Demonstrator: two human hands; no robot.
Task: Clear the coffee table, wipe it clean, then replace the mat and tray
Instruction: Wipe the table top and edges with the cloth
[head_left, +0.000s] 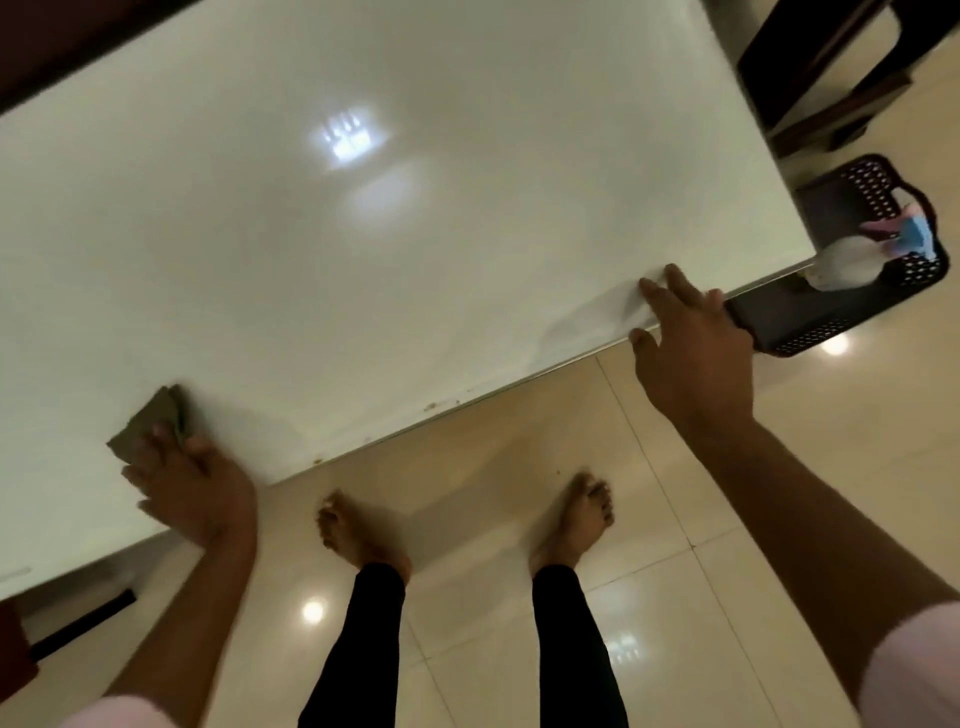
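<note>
White tabletop (415, 234), glossy. My left hand (192, 493) presses a folded olive cloth (150, 423) flat near the tabletop's near edge, grip curled over it. My right hand (696, 343) rests on the near edge, fingers straight, holding nothing. Black perforated tray (831, 327) on the floor just beyond the tabletop's corner.

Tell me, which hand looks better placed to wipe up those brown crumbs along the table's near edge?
Probably the left hand: it already presses the folded olive-green cloth on the glossy white table, near the brown crumbs. The right hand only rests on the edge, holding nothing.
</note>
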